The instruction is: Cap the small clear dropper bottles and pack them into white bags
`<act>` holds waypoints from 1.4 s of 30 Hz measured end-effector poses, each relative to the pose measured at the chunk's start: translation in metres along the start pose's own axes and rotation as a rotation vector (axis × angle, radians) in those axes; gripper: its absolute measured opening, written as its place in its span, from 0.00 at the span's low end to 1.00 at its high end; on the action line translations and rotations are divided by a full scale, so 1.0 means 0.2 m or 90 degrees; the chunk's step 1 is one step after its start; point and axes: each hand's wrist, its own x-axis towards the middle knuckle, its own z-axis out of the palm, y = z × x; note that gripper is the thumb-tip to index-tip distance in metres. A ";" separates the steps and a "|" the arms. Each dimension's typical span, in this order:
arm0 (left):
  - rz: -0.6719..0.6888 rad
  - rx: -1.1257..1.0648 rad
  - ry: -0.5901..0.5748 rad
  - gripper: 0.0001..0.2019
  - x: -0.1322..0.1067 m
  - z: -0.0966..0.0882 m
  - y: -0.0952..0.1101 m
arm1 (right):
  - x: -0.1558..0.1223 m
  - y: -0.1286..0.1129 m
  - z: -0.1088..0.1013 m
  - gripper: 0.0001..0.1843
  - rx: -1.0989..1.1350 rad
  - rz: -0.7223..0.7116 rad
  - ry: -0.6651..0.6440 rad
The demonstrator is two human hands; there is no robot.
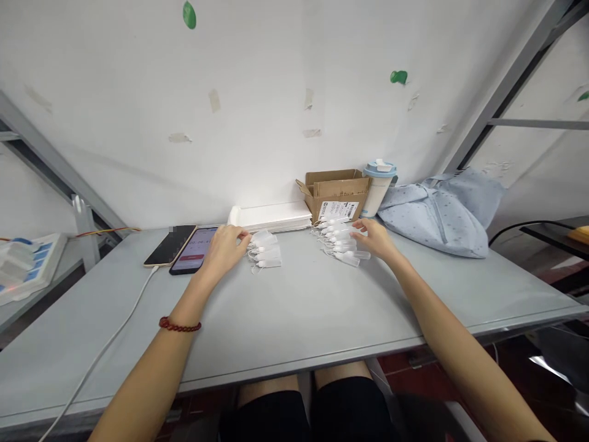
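Observation:
My left hand (226, 247) is closed, thumb and fingertips together at the left edge of a small group of translucent plastic pieces (269, 250) with white tips and thin white cords. What is between those fingertips is too small to make out. On the right lies a larger group of the same pieces (340, 242), overlapping in a fanned row, cords towards the left. My right hand (373, 236) reaches its right side, with thumb and forefinger closed about the end of one translucent plastic piece.
Behind the pieces stand a stack of white sheets (273, 216), an open cardboard box (338, 193) and a lidded cup (378, 190). A blue cloth bag (437, 215) lies at the right. Two phones (171, 245) rest at the left, a white cable (115, 337) running from one.

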 end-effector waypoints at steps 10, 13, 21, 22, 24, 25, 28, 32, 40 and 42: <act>0.040 0.002 0.012 0.13 -0.01 0.03 0.04 | 0.01 0.03 0.07 0.21 0.044 0.004 -0.024; 0.044 0.004 0.014 0.13 -0.01 0.04 0.05 | 0.02 0.02 0.08 0.19 0.064 0.006 -0.040; 0.050 -0.007 0.021 0.13 -0.02 0.05 0.05 | 0.02 0.00 0.05 0.12 0.077 -0.002 -0.002; 0.051 -0.010 0.020 0.13 -0.02 0.05 0.05 | 0.02 -0.02 0.03 0.11 0.085 0.001 0.007; 0.052 -0.014 0.019 0.13 -0.02 0.04 0.06 | 0.01 -0.05 0.00 0.10 0.128 0.011 0.029; 0.051 -0.016 0.019 0.13 -0.02 0.04 0.07 | 0.00 -0.07 -0.01 0.09 0.165 0.015 0.038; 0.049 -0.034 0.020 0.13 -0.03 0.03 0.10 | -0.04 -0.15 -0.04 0.14 0.293 0.023 0.015; 0.071 -0.106 0.020 0.11 -0.05 0.03 0.18 | -0.10 -0.28 -0.04 0.17 0.419 0.067 -0.068; 0.066 -0.276 -0.098 0.12 -0.11 0.07 0.33 | -0.20 -0.43 0.03 0.17 0.476 0.017 -0.204; 0.084 -0.286 -0.129 0.11 -0.12 0.09 0.35 | -0.21 -0.43 0.04 0.17 0.486 0.007 -0.213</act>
